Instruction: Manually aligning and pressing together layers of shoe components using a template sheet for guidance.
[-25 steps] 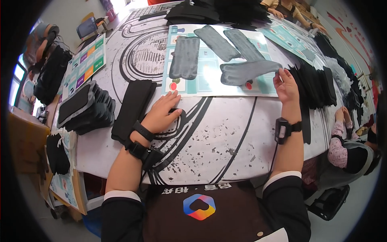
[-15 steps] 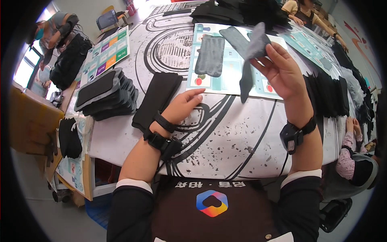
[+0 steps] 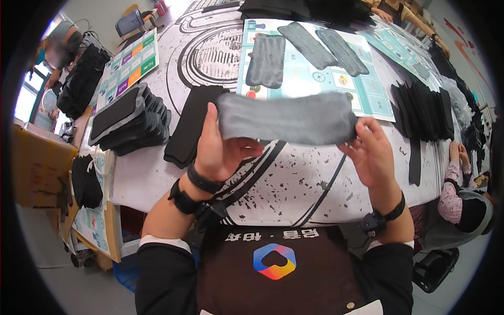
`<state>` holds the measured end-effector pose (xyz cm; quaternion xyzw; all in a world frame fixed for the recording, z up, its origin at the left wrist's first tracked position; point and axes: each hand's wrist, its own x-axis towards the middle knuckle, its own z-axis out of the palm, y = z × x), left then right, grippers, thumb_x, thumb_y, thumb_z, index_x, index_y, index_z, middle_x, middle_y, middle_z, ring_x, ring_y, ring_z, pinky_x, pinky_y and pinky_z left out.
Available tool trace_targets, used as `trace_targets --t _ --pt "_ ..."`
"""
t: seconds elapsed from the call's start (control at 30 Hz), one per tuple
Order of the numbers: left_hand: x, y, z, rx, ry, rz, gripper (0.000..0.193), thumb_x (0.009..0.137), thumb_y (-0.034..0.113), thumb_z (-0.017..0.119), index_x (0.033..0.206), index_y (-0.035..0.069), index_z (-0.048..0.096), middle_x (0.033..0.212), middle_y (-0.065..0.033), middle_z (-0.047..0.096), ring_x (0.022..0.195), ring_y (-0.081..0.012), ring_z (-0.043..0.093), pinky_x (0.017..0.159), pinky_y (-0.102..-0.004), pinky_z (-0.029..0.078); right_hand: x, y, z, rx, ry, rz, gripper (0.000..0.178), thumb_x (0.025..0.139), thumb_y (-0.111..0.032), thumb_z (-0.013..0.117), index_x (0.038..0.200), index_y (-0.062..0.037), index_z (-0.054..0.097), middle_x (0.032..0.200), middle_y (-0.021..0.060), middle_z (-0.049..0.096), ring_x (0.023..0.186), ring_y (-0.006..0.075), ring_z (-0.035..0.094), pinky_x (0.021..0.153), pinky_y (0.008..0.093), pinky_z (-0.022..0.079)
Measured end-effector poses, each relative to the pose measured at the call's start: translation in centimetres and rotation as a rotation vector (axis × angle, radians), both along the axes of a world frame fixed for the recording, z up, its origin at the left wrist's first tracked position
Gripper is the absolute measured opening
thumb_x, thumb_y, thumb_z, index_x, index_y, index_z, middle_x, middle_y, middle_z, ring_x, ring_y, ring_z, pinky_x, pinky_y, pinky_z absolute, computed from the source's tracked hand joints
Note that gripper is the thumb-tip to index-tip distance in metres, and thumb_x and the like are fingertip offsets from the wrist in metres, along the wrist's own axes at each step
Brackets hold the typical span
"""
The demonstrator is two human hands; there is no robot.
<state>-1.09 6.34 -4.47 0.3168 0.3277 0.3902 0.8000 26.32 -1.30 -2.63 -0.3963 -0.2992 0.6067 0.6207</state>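
Note:
A long, fuzzy grey fabric pad (image 3: 286, 119) is stretched level in front of me between both hands, a little blurred. My left hand (image 3: 223, 149) is closed on its left end, thumb up along the near face and fingers behind. At the right end, my right hand (image 3: 370, 149) pinches the pad between thumb and fingers. Beyond it, three similar grey pads lie apart on a printed board: a left pad (image 3: 265, 60), a middle pad (image 3: 308, 45) and a right pad (image 3: 343, 51). The held pad covers part of the board's near edge (image 3: 386, 113).
Left of my hands lie a black fabric stack (image 3: 191, 123) and a thick stack of grey-and-black pads (image 3: 123, 118). To the right is a row of black fabric pieces (image 3: 422, 110), one strip hanging nearer me. Black fabric (image 3: 310, 9) is heaped at the back. Other people work around the table.
My left hand rose from the table beside the black stack and took one end of a grey pad. My right hand moved nearer me, holding the other end. A third pad on the board now shows.

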Motion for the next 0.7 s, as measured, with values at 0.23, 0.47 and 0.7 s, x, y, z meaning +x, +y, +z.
trace_targets --t 0.23,0.47,0.7 --pt "-2.3 -3.7 -4.3 -0.056 0.335 -0.283 0.038 0.095 0.019 0.042 0.128 -0.002 0.040 0.092 -0.0091 0.058 0.078 -0.0159 0.062 0.070 -0.0280 0.053 3.0 -4.4 -6.3 -0.326 -0.344 0.072 0.007 0.090 -0.011 0.053 0.089 -0.0065 0.048 0.082 0.0011 0.054 0.077 0.0098 0.058 0.063 0.0270 0.054" --pt "-1.4 -3.4 -3.9 0.118 0.575 -0.184 0.032 0.090 0.010 0.051 0.120 0.000 0.045 0.085 -0.0048 0.056 0.070 -0.0113 0.060 0.063 -0.0225 0.052 3.4 -5.1 -5.7 -0.353 -0.608 0.023 0.010 0.089 -0.010 0.054 0.090 -0.0013 0.050 0.077 0.0045 0.057 0.064 0.0119 0.060 0.057 0.0224 0.051" --pt "-2.5 -4.8 -3.2 0.437 0.888 -0.184 0.023 0.088 0.007 0.054 0.108 0.003 0.046 0.070 -0.0037 0.058 0.065 -0.0090 0.059 0.056 -0.0213 0.049 3.6 -5.7 -6.2 -0.325 -0.674 0.057 0.009 0.087 -0.009 0.055 0.088 -0.0010 0.052 0.070 0.0032 0.058 0.059 0.0099 0.057 0.054 0.0220 0.048"
